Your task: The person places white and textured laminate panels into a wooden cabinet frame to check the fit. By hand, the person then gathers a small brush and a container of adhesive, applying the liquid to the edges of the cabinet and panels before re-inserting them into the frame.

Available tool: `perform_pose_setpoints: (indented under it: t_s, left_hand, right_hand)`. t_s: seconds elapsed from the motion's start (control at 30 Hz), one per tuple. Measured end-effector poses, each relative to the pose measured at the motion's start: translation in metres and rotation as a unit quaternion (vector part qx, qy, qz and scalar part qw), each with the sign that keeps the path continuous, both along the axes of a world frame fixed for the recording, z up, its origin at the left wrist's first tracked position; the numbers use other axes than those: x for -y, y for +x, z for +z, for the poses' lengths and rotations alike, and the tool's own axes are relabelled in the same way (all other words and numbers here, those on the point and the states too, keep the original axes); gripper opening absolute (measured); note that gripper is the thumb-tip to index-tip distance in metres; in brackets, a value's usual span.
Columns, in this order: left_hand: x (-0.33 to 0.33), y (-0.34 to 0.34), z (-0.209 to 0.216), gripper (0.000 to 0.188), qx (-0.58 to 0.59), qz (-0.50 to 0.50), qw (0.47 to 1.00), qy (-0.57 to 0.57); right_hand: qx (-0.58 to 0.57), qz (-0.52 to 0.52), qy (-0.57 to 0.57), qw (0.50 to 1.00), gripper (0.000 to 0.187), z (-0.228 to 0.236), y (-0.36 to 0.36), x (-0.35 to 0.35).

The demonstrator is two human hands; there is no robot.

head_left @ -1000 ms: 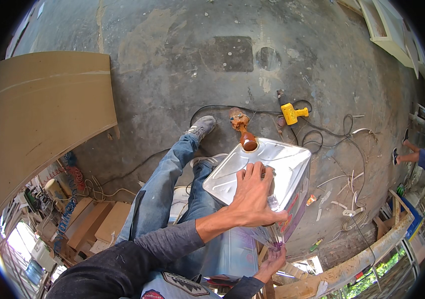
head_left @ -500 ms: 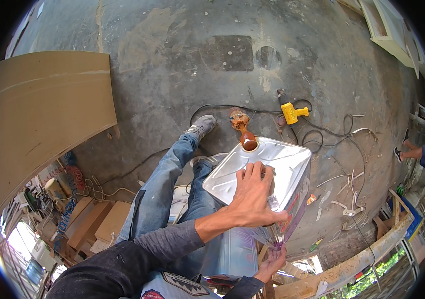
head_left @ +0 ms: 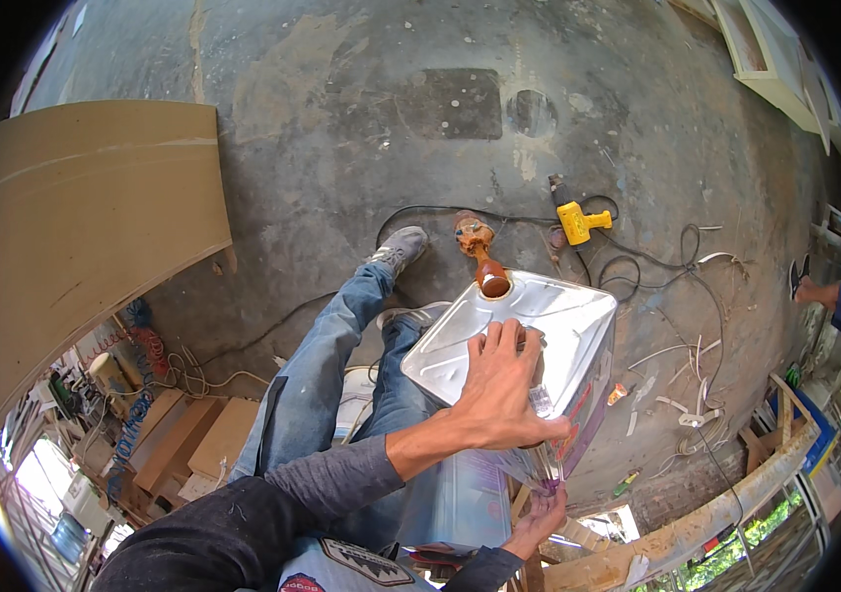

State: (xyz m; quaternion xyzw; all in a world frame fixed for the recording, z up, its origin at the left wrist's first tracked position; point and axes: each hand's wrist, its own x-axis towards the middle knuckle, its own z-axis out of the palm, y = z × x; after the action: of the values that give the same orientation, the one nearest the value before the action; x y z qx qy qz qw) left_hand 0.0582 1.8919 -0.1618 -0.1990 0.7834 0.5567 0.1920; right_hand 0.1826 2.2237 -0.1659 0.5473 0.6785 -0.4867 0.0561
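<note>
A square metal tin (head_left: 568, 308) with a bare silver top and printed sides is tilted away from me. My left hand (head_left: 504, 385) reaches across and curls its fingers round the handle area on the tin's top. Lower down, my right hand (head_left: 539, 518) grips the tin's bottom end, its fingers partly hidden. From the round opening at the far corner, thick brown liquid (head_left: 491, 276) runs out. It narrows and drops toward a small brown-smeared container (head_left: 474, 237) near the floor, whose shape I cannot make out fully.
A yellow heat gun (head_left: 578, 222) lies beyond the tin, its black cord looping right. Scraps of white strip (head_left: 677, 405) litter the floor. A large brown board (head_left: 105, 217) stands at left; cardboard boxes (head_left: 183, 444) sit below it. Another person's leg (head_left: 820, 294) shows at far right.
The other person's legs at the far right have shifted. My hands and the tin hold the same position, and the brown liquid keeps running.
</note>
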Motion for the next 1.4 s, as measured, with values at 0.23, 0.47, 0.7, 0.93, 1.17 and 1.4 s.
perform_pose_setpoints:
  t_s: [0.23, 0.47, 0.7, 0.93, 1.17, 1.4]
  left_hand:
    - [-0.0013, 0.0001, -0.0009, 0.097, -0.001, -0.002, 1.000, 0.001]
    - [-0.0022, 0.0008, -0.0025, 0.093, -0.017, 0.009, 1.000, -0.009]
    - [-0.0017, 0.0007, -0.0040, 0.097, -0.005, 0.000, 1.000, -0.007]
    - [-0.0009, 0.0004, -0.0048, 0.095, -0.011, 0.004, 1.000, -0.009]
    - [-0.0014, 0.0003, -0.0059, 0.094, -0.010, 0.000, 1.000, -0.008]
    - [-0.0008, 0.0007, -0.0066, 0.094, -0.013, 0.001, 1.000, -0.008]
  right_hand:
    - [-0.001, -0.004, 0.001, 1.000, 0.043, -0.0015, 0.0008, 0.0004]
    - [-0.020, -0.008, -0.018, 1.000, 0.041, -0.0028, 0.0009, 0.0006]
    - [-0.020, -0.006, -0.015, 1.000, 0.038, -0.0045, 0.0032, -0.0007]
    - [-0.020, -0.007, -0.014, 1.000, 0.037, -0.0065, 0.0052, -0.0017]
    - [-0.023, -0.016, -0.013, 1.000, 0.036, -0.0075, 0.0057, -0.0013]
    - [-0.025, -0.016, -0.012, 0.999, 0.037, -0.0070, 0.0063, 0.0001]
